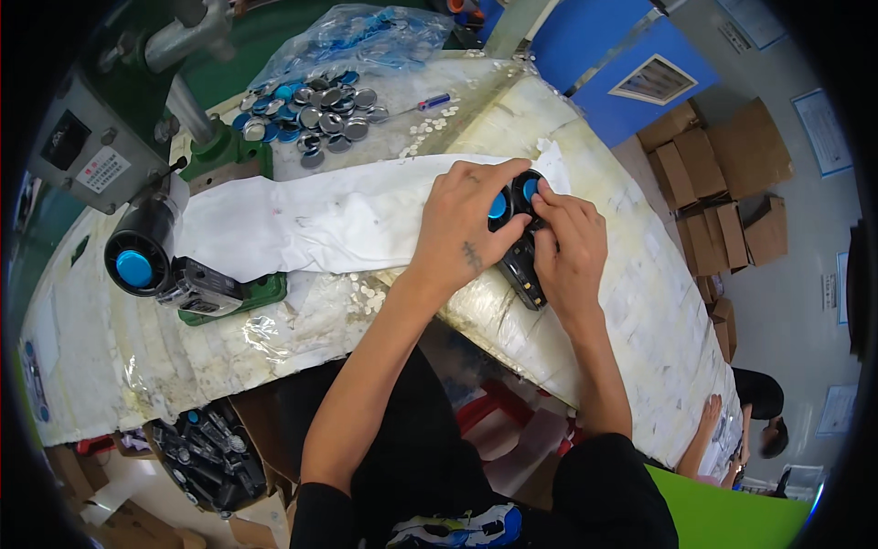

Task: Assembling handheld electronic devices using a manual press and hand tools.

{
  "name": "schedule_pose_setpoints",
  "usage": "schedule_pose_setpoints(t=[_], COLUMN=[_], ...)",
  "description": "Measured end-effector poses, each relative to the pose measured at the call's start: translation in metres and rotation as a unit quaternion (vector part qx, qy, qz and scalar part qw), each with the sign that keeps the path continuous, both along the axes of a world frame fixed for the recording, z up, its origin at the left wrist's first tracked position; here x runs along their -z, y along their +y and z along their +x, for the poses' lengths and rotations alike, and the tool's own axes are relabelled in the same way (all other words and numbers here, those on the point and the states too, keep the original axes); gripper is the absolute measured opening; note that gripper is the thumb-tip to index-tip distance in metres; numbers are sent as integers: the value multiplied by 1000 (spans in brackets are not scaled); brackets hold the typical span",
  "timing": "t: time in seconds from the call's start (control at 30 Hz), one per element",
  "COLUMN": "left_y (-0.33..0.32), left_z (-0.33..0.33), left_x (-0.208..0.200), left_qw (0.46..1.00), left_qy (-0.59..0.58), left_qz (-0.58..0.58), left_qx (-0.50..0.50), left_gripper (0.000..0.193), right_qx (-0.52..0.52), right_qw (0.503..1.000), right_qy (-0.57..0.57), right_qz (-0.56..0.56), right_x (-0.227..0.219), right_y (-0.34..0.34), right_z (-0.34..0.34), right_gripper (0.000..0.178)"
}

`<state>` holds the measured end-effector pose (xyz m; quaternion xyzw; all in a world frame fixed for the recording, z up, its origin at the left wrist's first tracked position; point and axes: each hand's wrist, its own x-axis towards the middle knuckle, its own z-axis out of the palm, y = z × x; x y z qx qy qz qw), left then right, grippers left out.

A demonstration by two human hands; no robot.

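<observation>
On the white cloth (347,215), both my hands are at a black device (521,270) with round black housings and a handle pointing toward me. Blue discs show in the housings, one blue disc (497,206) beside my left thumb. My left hand (457,229) curls over the housings from the left, thumb and fingers gripping them. From the right, my right hand (574,252) is closed on the housing, its fingertips at the second blue disc (530,188). Fingers partly hide where the housings meet.
A similar black device (137,252) with a blue disc stands by the green press (215,151) at left. Loose round discs (315,114) and a plastic bag (357,37) lie at the back. A box of black parts (206,457) sits lower left; another person (759,407) is far right.
</observation>
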<state>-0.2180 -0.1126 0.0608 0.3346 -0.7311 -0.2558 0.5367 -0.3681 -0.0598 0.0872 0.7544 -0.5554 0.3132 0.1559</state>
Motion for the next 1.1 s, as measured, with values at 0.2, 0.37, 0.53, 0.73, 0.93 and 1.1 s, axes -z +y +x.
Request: schedule_pose_setpoints(t=[0.2, 0.37, 0.53, 0.73, 0.93, 1.1], left_y=[1, 19, 87, 105, 79, 79], left_z=[0, 20, 92, 179, 193, 201], left_x=[3, -7, -10, -5, -15, -14], left_qw=[1000, 997, 971, 884, 922, 913], left_qy=[0, 25, 76, 204, 137, 219], left_qz=[0, -64, -99, -16, 82, 130], left_qx=[9, -36, -202, -420, -354, -320], left_gripper=[60, 58, 45, 59, 60, 45], right_qx=[-31, -18, -25, -31, -92, -117], right_qw=[988, 985, 991, 987, 984, 981], right_qy=[-147, -171, -127, -157, -156, -152], right_qz=[34, 20, 35, 14, 5, 17], right_x=[7, 2, -2, -17, -19, -26], right_y=[2, 8, 8, 18, 16, 16], right_z=[-4, 9, 5, 24, 67, 83], right_gripper=[31, 29, 27, 25, 23, 23])
